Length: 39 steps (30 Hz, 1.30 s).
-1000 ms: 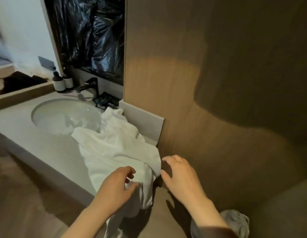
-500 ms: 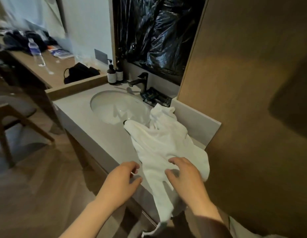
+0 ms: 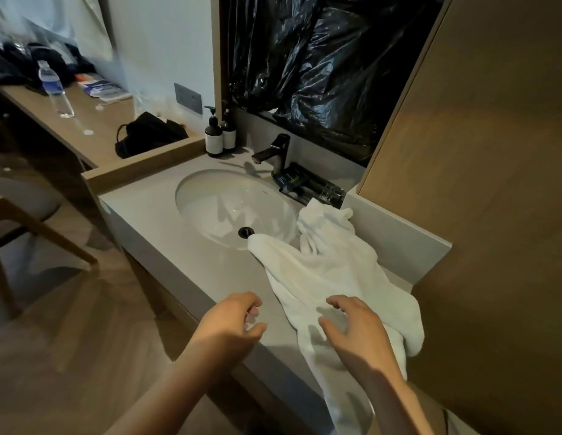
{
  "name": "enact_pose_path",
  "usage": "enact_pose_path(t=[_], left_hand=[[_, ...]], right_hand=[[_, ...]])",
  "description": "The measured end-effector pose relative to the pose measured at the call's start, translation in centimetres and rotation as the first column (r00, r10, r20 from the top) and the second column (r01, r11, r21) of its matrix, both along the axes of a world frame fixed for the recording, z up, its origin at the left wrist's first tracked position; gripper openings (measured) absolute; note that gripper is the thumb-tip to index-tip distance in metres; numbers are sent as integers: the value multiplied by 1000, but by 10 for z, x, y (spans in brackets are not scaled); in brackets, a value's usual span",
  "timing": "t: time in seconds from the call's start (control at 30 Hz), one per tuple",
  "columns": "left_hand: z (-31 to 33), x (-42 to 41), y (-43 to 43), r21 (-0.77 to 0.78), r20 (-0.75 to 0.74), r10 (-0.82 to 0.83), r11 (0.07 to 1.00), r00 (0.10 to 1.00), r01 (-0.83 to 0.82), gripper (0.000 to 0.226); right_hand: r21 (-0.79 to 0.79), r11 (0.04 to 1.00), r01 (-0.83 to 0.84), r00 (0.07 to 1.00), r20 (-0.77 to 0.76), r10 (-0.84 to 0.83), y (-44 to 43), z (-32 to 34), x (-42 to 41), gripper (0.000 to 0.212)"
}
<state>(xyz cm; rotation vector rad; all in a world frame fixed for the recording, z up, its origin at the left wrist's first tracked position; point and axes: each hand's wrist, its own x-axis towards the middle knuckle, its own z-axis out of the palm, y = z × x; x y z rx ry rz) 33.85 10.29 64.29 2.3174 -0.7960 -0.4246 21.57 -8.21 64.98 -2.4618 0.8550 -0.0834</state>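
A crumpled white terry towel [image 3: 323, 277] lies at the right end of the grey stone vanity counter [image 3: 179, 255], bunched against the low backsplash at the counter's right rear corner. One corner of it droops over the right rim of the white oval sink basin [image 3: 217, 211], close to the dark drain, and its lower part hangs over the counter's front edge. The right hand [image 3: 358, 331] is over the towel near that front edge, fingers spread and gently curved, clasping nothing; whether the fingertips touch the cloth I cannot tell. The left hand [image 3: 229, 321] hovers just left of the towel above the front edge, fingers loosely curled and empty. Along the rear edge stand a black faucet [image 3: 278, 152] and two dark pump bottles [image 3: 218, 136]
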Motion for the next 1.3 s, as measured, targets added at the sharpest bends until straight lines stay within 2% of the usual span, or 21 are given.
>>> enact_pose_path(t=[0.1,0.2,0.4,0.6,0.73,0.93,1.13,1.2,1.3], left_hand=[[-4,25,-12,-18,81,-39,999,996,40,35],[-2,52,-27,0,87,-58,998,994,59,38],[1,99,-69,6,126,-74,997,989,74,34],[1,121,-116,37,113,-228,974,967,225,33],[2,135,-152,47,118,-381,925,917,378,29],[-7,156,-194,30,74,-594,805,801,593,33],[-18,174,-215,0,83,-708,704,701,711,28],[-22,179,-218,-16,101,-725,684,681,730,28],[-26,184,-225,-23,140,-734,668,664,744,32]], right_hand=[[41,999,27,1000,-12,-26,-18,-6,24,34],[45,995,90,995,-36,-88,-35,-9,47,36],[34,995,95,994,42,-97,-65,-10,82,39],[74,976,202,976,65,-207,-87,-9,87,39],[90,953,288,954,57,-294,-97,-16,85,38],[79,879,471,879,45,-475,-95,-23,78,39],[107,806,582,803,79,-591,-75,-32,82,40],[129,805,579,801,93,-591,-72,-33,86,42],[118,866,485,866,74,-495,-80,-33,93,48]])
